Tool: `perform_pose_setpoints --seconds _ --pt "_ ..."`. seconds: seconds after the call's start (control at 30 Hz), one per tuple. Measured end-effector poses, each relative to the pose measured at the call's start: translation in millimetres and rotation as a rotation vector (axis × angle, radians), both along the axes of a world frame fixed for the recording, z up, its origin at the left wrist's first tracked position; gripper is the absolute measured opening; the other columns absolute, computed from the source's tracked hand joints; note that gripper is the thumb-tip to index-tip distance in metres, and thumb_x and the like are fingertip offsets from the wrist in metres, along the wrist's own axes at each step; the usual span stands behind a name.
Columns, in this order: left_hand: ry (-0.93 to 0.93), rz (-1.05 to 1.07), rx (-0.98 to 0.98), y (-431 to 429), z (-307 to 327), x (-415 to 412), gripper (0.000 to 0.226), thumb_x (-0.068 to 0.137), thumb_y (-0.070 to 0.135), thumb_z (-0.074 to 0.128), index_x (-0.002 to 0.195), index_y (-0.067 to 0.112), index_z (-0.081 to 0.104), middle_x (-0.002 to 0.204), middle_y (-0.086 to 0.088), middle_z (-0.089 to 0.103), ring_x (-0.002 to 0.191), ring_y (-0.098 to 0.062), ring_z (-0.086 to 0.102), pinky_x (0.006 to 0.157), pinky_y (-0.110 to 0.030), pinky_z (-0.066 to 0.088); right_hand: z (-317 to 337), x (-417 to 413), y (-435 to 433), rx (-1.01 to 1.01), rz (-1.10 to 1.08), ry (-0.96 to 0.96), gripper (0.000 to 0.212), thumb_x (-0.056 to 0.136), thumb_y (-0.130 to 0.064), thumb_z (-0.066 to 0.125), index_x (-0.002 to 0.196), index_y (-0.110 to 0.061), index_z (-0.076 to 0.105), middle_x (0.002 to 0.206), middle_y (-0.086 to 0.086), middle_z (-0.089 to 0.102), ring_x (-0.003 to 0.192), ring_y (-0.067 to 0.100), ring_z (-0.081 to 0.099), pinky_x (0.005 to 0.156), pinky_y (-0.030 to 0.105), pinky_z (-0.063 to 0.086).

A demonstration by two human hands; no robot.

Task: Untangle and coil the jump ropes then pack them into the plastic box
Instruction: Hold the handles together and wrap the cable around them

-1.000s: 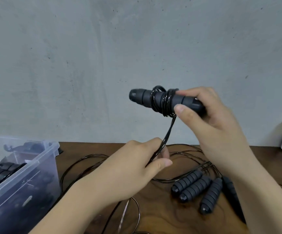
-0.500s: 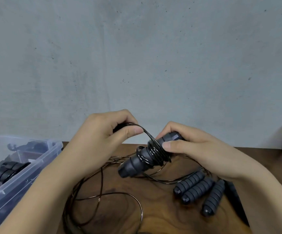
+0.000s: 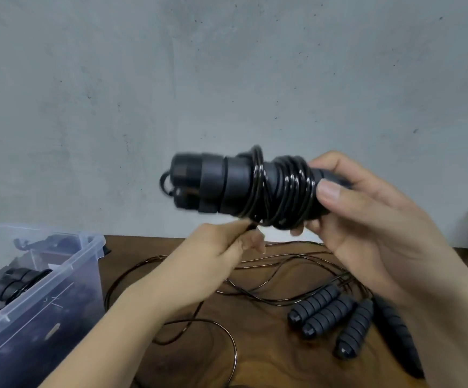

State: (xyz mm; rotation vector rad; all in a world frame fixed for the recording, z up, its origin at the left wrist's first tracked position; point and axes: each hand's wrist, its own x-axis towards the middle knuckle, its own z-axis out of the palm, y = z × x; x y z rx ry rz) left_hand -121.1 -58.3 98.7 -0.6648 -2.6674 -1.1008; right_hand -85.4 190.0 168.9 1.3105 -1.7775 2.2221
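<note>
Held above the table (image 3: 269,359), gripped in the right hand (image 3: 372,225) — paired black handles (image 3: 213,186) wrapped in cord (image 3: 283,191). Just beneath, the left hand (image 3: 213,264) pinching the trailing cord. Plastic box (image 3: 93,243) at the left edge; spare handles (image 3: 328,315) lying right, among slack loops.

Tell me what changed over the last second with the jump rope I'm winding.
The right hand dipped the handles toward the table, then lifted them back up. The left hand carried the cord over the top and now pinches it below them, pulling. More turns sit on the handles. Unchanged: the right hand's grip, the spare handles on the table, the plastic box at left.
</note>
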Motion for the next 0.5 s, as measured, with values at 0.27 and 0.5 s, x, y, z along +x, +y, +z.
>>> perform_pose_setpoints --seconds 0.27,0.5 --pt "0.16 -0.073 -0.189 22.4 12.6 23.3 0.021 0.108 0.049 0.049 0.097 0.032 0.055 0.066 0.006 0.056 0.064 -0.016 0.053 0.062 -0.03 0.045 -10.2 -19.5 -1.1 0.117 -0.59 0.147 0.013 0.1 -0.032 0.075 0.111 -0.025 0.072 0.112 0.01 0.07 0.1 0.025 0.069 0.094 0.043 0.055" --pt "0.259 -0.02 -0.201 2.8 38.9 36.2 0.025 0.105 0.054 0.047 0.093 0.035 0.058 0.074 0.012 0.06 0.07 -0.011 0.058 0.06 -0.028 0.044 -14.9 -31.4 1.7 0.586 -0.929 0.284 0.011 0.097 -0.037 0.069 0.108 -0.037 0.068 0.113 -0.015 0.056 0.1 0.0 0.058 0.079 0.007 0.039"
